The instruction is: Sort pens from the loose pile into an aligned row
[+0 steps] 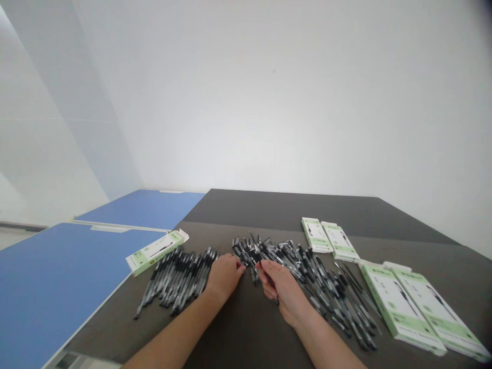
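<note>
My right hand (282, 287) is closed around a black pen (258, 254), whose dark end shows above my thumb. My left hand (224, 275) has its fingers curled down at the tabletop, and whatever they hold, if anything, is hidden. Left of it lies a row of clear-barrelled pens with black caps (184, 277), mostly side by side and slanting the same way. A looser heap of similar pens (307, 271) spreads behind and to the right of my right hand, with several pointing in different directions.
A green and white pen box (157, 251) rests by the left pens. Two more boxes, one here (317, 234), lie behind the heap, and two larger-looking ones (400, 302) at the right. The dark table (246, 333) adjoins blue tabletops (77, 277); a white wall stands behind.
</note>
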A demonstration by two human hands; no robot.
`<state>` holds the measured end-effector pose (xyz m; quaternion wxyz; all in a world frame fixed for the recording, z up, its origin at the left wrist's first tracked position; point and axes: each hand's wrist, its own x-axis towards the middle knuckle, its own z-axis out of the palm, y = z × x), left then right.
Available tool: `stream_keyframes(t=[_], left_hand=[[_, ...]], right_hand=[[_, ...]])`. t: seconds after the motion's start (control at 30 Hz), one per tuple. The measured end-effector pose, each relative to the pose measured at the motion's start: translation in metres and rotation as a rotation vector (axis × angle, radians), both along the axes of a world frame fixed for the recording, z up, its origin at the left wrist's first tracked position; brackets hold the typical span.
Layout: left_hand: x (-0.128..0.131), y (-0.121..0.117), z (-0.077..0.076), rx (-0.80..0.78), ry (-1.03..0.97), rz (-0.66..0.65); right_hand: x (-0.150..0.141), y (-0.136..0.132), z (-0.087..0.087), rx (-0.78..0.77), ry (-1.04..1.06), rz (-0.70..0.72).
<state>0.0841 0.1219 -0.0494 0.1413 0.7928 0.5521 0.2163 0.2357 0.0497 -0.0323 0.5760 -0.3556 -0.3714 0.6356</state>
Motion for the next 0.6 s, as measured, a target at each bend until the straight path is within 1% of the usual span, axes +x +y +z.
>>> stream_keyframes(t=[0.13,0.23,0.3,0.4,0.43,0.47,0.53,0.6], left_hand=[[0.003,0.002,-0.003,-0.011,0.022,0.023],[0.003,0.004,-0.003,-0.020,-0.005,0.027],[0.001,0.003,0.000,-0.017,-0.049,0.019],[-0.003,-0.002,0.009,-0.008,-0.129,-0.007],[-0.005,-0.005,0.012,-0.020,-0.201,-0.013],[-0.006,-0.008,0.015,-0.047,-0.318,-0.016],[-0.008,-0.014,0.021,-0.164,-0.677,-0.018],[-0.008,-0.020,0.023,-0.357,-1.087,-0.014]], right_hand=[[-0.001,-0.002,0.001,0.007,-0.043,0.004],[-0.002,-0.002,0.000,0.024,-0.071,0.004],[-0.002,-0.002,-0.001,0.028,-0.085,0.000],[-0.002,-0.002,-0.001,0.031,-0.105,-0.004],[-0.002,-0.002,-0.001,0.034,-0.116,-0.007],[-0.002,-0.003,0.000,0.036,-0.130,-0.013],[-0.003,-0.004,0.002,0.029,-0.172,-0.027],[-0.005,-0.005,0.002,0.012,-0.229,-0.045]])
